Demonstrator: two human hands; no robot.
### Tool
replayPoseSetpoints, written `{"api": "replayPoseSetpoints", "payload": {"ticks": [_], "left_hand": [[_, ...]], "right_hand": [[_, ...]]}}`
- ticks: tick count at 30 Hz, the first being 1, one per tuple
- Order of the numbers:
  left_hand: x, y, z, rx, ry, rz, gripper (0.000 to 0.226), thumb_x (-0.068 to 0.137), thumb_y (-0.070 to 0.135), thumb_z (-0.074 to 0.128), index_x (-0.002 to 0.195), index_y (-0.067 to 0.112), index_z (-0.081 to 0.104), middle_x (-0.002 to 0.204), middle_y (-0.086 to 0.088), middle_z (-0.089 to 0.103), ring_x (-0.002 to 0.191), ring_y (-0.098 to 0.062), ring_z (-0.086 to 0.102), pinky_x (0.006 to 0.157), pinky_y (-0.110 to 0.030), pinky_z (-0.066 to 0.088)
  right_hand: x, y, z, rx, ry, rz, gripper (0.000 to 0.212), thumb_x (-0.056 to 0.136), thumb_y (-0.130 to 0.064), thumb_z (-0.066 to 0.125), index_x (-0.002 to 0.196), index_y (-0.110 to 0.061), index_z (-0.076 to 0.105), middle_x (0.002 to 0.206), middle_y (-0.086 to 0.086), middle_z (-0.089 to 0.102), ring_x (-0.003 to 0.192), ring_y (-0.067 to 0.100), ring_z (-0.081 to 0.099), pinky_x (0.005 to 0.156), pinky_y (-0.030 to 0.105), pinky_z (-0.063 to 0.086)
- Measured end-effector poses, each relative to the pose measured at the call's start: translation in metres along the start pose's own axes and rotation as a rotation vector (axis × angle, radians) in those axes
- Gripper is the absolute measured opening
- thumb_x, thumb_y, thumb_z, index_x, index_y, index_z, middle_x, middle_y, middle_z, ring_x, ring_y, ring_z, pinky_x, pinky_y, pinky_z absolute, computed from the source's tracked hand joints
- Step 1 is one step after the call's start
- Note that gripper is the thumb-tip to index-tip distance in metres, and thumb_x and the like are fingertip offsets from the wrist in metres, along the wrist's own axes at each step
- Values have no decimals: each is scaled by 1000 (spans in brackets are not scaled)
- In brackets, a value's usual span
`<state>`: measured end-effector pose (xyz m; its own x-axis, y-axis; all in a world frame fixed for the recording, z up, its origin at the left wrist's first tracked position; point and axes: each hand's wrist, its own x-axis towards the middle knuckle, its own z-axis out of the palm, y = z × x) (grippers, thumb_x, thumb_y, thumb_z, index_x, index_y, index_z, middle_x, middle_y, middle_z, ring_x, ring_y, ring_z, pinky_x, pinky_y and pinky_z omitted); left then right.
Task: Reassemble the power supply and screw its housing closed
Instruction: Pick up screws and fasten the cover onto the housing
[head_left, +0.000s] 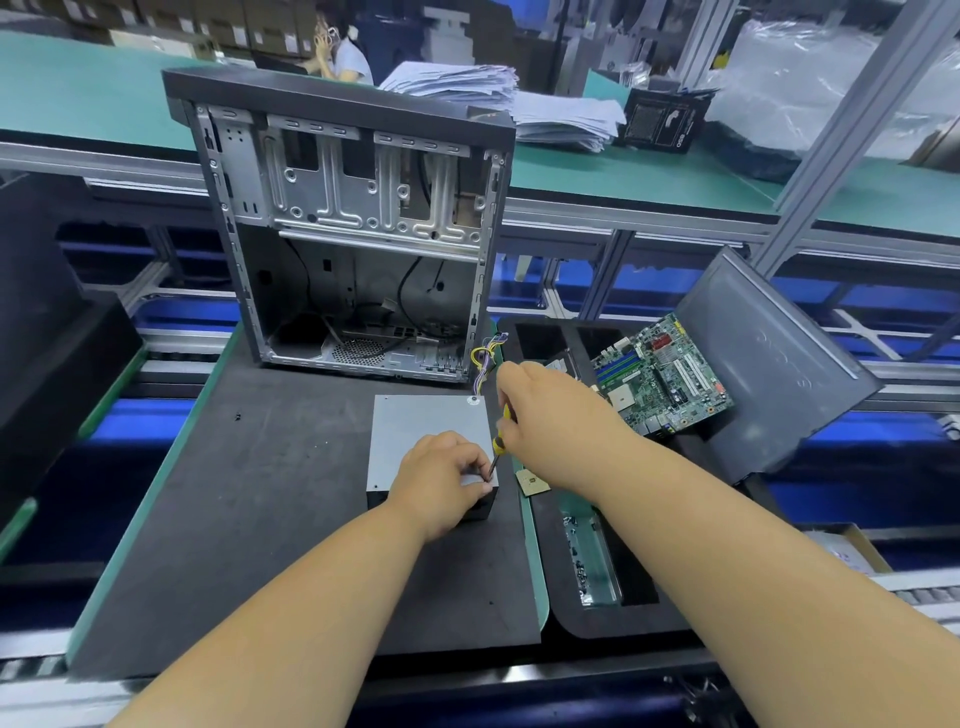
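Lying flat on the dark tabletop (270, 519) before the open case (353, 234): power supply (415, 431). Left hand (441, 483) pinching near its front-right corner; right hand (545, 410) gripping a screwdriver (500, 441), tip there.

Power supply (421, 436): you have a grey metal box lying flat on the black mat, lid panel on top, dark front face toward you, just in front of the open case.
Cable bundle (484, 358): your yellow and purple wires rise from the unit's far right corner.
Screwdriver (500, 439): your yellow-and-black handled tool stands tilted, its tip at the housing's near right corner.
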<state>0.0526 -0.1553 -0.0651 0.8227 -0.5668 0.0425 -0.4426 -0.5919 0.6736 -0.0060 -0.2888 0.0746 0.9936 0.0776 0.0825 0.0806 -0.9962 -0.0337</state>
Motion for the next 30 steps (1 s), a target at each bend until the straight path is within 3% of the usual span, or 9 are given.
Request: {"api": "replayPoseSetpoints", "payload": {"ticks": [4, 9, 12, 16, 19, 25, 30], "left_hand": [[0, -1, 0, 6, -4, 6, 33, 84, 33, 73, 68, 48, 48, 97, 17, 52, 98, -11, 38, 92, -29, 35], [0, -2, 1, -13, 4, 8, 28, 83, 32, 73, 72, 46, 52, 96, 17, 52, 98, -10, 39, 91, -28, 35], [0, -2, 1, -6, 8, 15, 24, 83, 31, 73, 76, 44, 54, 96, 17, 52, 98, -10, 39, 93, -28, 35], [0, -2, 0, -3, -1, 9, 20, 83, 31, 73, 78, 42, 56, 96, 17, 51, 99, -10, 39, 94, -29, 35], [-1, -2, 0, -9, -10, 10, 25, 83, 31, 72, 76, 45, 54, 96, 18, 50, 101, -10, 39, 95, -28, 35], [-1, -2, 0, 2, -7, 19, 30, 84, 32, 73, 72, 48, 50, 98, 18, 50, 100, -10, 39, 94, -28, 34], [-1, -2, 0, -9, -13, 22, 23, 84, 31, 72, 78, 44, 54, 99, 18, 50, 102, -10, 40, 96, -28, 35]], "right_hand": [[3, 6, 0, -38, -8, 57, 34, 95, -40, 56, 89, -20, 29, 67, -7, 34, 58, 19, 36, 48, 31, 22], [4, 3, 7, -192, 0, 140, 33, 99, -51, 42, 83, -24, 33, 61, -6, 31, 63, 24, 40, 47, 27, 18], [3, 4, 7, -78, 9, 168, 26, 98, -41, 40, 84, -20, 33, 65, -5, 33, 68, 27, 43, 48, 29, 17], [1, 2, 0, 55, -36, 57, 18, 93, -22, 46, 90, -17, 29, 81, -1, 38, 77, 27, 39, 55, 34, 20], [1, 1, -1, -8, -42, 35, 25, 99, -31, 49, 94, -18, 28, 83, -1, 41, 75, 25, 40, 61, 34, 27], [7, 1, 4, -180, -40, 107, 36, 99, -51, 43, 91, -20, 28, 62, -4, 35, 57, 23, 40, 46, 29, 21], [4, 0, 5, -64, 5, 126, 18, 96, -32, 39, 87, -20, 30, 68, -4, 33, 68, 27, 41, 50, 30, 19]]}}
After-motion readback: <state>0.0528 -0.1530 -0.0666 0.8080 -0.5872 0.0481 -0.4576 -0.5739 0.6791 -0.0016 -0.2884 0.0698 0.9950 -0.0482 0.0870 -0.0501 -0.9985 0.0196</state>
